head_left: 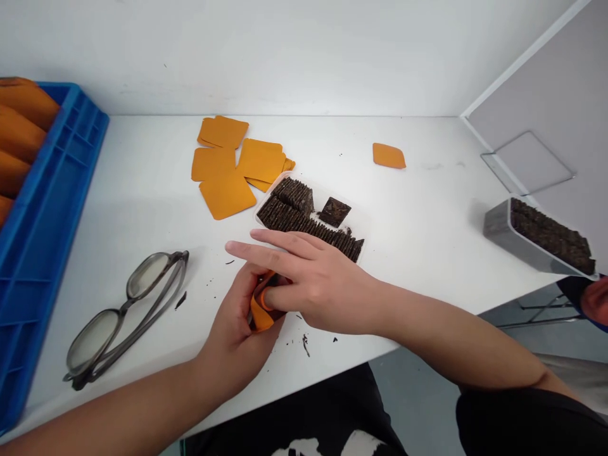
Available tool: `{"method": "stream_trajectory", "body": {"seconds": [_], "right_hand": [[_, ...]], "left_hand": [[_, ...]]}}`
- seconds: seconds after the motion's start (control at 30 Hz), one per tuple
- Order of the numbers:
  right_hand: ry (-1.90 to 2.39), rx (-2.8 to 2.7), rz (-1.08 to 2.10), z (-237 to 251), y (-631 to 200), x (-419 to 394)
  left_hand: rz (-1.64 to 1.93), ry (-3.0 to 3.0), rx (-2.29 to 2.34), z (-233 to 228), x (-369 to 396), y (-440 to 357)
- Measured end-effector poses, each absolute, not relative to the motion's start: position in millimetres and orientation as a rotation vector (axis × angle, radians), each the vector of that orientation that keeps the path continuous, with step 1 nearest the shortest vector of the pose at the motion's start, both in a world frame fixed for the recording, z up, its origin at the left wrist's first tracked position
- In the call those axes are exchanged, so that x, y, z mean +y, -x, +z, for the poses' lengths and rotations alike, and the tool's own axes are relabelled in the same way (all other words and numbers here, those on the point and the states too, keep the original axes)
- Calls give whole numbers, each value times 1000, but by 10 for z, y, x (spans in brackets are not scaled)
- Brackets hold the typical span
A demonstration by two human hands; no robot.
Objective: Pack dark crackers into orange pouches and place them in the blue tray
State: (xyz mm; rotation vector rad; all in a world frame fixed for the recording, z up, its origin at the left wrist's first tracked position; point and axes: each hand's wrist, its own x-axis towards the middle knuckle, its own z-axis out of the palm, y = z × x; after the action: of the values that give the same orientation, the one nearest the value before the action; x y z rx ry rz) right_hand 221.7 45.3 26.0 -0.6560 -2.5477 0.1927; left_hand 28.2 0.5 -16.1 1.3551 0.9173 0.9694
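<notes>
- Both of my hands meet near the front edge of the bench: my left hand (237, 335) is curled shut around an orange pouch (260, 313), and my right hand (313, 285) lies over it, thumb pinching the pouch, fingers stretched out.
- Grey glasses (124, 313) lie toward the front left.
- Just behind my hands sits a clear tray (356, 218) of dark square slabs (304, 218).
- Farther back, loose orange pouches (237, 166) are scattered; a blue crate (42, 240) stands at the left edge.
</notes>
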Motion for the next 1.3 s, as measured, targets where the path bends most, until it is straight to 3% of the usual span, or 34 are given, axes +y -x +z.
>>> {"method": "stream_trajectory", "body": {"seconds": [0.2, 0.47, 1.03, 1.17, 1.3], "right_hand": [[620, -2618, 259, 290, -2210, 438], [633, -2473, 79, 177, -2136, 410], [521, -2248, 10, 136, -2136, 442], [537, -2192, -12, 264, -2142, 475], [665, -2165, -227, 564, -2357, 557]], "left_hand": [[1043, -1418, 997, 9, 33, -330], [1169, -1380, 1232, 55, 53, -325], [1223, -1285, 1104, 15, 29, -309], [1227, -1287, 1083, 7, 36, -304], [1192, -1297, 1137, 12, 41, -299]]}}
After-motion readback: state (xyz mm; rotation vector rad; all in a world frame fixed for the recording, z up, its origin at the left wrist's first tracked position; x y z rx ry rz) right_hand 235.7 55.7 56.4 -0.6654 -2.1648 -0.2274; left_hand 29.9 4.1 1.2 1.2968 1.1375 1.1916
